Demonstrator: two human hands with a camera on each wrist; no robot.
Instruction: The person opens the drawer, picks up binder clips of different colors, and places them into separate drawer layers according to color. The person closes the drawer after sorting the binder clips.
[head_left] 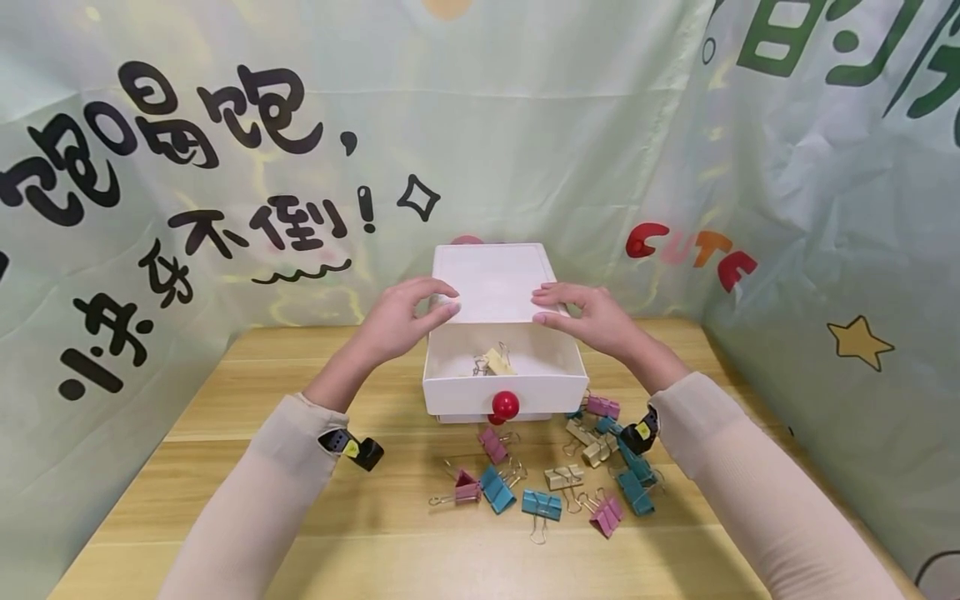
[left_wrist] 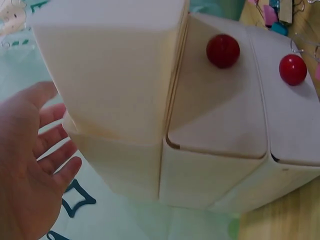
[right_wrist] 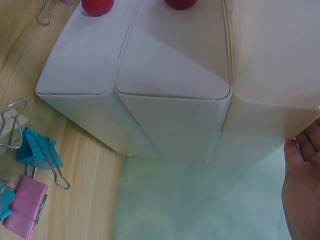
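A white drawer box (head_left: 491,279) stands towards the back of the table. Its top drawer (head_left: 461,393) is pulled out, with a red knob (head_left: 506,405) on the front and cream binder clips (head_left: 497,363) inside. My left hand (head_left: 405,315) is at the box's left upper edge, its fingers loosely bent. At the opposite edge is my right hand (head_left: 592,317), fingertips over the top's rim. In the left wrist view the left hand (left_wrist: 30,150) is beside the wall, fingers spread. The right wrist view shows only part of the right hand (right_wrist: 304,185) by the box.
In front of the box lie several loose binder clips: blue ones (head_left: 542,505), pink ones (head_left: 606,517) and cream ones (head_left: 564,477). More are heaped near the right wrist. Two lower drawers with red knobs (left_wrist: 293,69) are closed. A printed cloth (head_left: 525,150) hangs behind the table.
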